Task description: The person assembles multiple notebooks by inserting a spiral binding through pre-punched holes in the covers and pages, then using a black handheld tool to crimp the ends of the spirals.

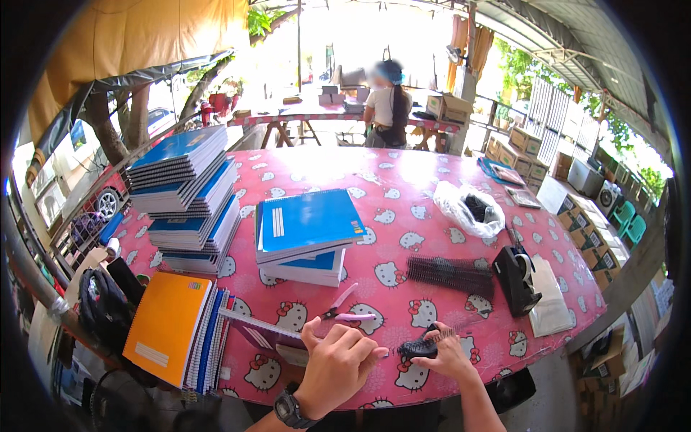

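My left hand [338, 363], with a black watch on its wrist, is closed at the near edge of the table; what its curled fingers hold is hidden. Just left of it a purple notebook [255, 335] lies tilted beside the notebook stack. Pliers with pink handles [349, 313] lie spread on the table beyond that hand. To the right, my right hand [448, 356] closes its thumb and fingers around black spiral binding coils [416, 350], one thin coil trailing to the right. A bundle of black coils [450, 277] rests farther out.
Blue notebooks [309, 223] are piled mid-table, with a tall stack [191, 194] at left and an orange notebook [169, 324] nearer. On the right are a black tape dispenser [515, 281], a white plastic bag [468, 209] and pale sheets [553, 295]. A person [389, 104] stands beyond.
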A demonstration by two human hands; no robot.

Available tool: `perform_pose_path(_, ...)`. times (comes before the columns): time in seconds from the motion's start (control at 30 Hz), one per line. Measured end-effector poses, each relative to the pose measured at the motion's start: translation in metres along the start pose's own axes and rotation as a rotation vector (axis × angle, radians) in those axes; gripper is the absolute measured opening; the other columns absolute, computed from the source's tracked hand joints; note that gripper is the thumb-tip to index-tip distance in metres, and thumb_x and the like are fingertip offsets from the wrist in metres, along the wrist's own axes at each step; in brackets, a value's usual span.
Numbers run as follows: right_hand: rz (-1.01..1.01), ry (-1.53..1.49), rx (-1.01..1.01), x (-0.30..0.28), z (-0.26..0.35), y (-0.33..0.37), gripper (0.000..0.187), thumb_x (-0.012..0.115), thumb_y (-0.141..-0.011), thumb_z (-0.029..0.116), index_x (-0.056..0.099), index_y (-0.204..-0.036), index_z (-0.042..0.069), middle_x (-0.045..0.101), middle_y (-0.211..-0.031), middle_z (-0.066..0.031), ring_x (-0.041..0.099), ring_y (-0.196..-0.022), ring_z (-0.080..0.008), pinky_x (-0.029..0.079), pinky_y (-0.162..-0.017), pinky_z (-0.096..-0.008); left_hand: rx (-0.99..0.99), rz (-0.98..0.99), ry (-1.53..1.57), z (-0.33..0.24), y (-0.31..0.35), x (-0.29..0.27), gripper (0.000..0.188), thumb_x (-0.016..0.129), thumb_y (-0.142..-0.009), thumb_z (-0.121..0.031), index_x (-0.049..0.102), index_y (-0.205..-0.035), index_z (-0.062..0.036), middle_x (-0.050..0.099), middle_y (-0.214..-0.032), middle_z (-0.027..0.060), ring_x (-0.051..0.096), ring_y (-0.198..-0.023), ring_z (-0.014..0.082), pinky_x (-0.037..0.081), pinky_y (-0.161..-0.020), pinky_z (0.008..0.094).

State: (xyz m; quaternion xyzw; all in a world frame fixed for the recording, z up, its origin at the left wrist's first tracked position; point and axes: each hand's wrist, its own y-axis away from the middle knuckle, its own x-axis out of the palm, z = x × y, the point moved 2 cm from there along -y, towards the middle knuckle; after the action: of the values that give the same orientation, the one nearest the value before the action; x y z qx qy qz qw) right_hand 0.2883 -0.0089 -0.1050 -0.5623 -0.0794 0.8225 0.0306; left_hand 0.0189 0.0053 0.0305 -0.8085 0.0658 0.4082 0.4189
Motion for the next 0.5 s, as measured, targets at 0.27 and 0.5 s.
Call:
perform_pose_path(0.27, 0.028, 0.098, -0.036, -0.001, 0.017, -0.014, 0.066, 0.078, -0.06, 0.047, 0.057, -0.108, 0.006, 0.049, -0.12, -0.0182, 0.046, -0.11, -0.0353, 0.04, -0.093, -0.0439, 0.016, -0.062, 0.056, 0.006, 0.005, 0.003, 0.012, 0.066, -0.08, -0.03, 0.064, -0.086, -0.019, 0.06, -0.076, -0.0055, 0.058, -0.082, 0.0141, 0.019, -0.097, 0.0465)
perform_pose_path(0.5, 0.189, -1.086, -0.193, -0.012, 0.065, -0.051, 0.055, 0.063, -0.082, 0.049, 0.057, -0.111, 0.003, 0.059, -0.108, -0.0074, 0.055, -0.096, -0.0187, 0.044, -0.087, -0.0354, -0.011, -0.082, 0.043, 0.01, 0.003, 0.004, 0.016, 0.068, -0.078, -0.032, 0.064, -0.083, -0.0172, 0.06, -0.08, -0.0029, 0.058, -0.086, 0.0167, 0.019, -0.099, 0.0488)
